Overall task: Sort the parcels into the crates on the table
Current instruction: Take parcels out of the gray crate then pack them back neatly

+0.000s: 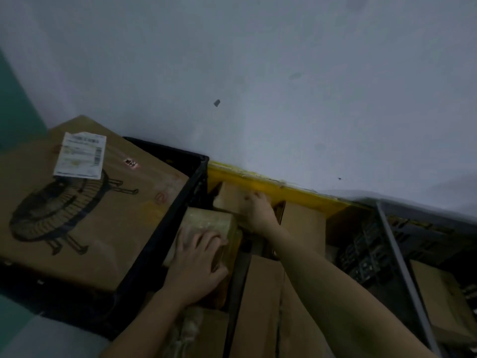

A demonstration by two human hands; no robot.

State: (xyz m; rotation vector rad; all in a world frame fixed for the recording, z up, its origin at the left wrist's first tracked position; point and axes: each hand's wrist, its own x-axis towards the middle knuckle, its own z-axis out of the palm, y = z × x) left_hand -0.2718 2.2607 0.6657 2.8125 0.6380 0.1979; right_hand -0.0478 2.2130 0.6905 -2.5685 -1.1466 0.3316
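My left hand (197, 264) lies flat on a tape-wrapped brown parcel (206, 223) that stands beside the black crate (170, 228), fingers spread over its near end. My right hand (260, 211) reaches further back and grips a small cardboard parcel (231, 198) just under the yellow crate's rim (271, 187). A large cardboard box (85, 202) with a fan drawing and a white shipping label fills the black crate. Several more cardboard parcels (260, 293) lie packed below my arms.
A grey-white wall (258, 86) rises right behind the crates. At the right, a dark latticed crate (369, 254) and a grey metal bar (402, 267) stand next to another brown box (438, 301). The picture is dim and tilted.
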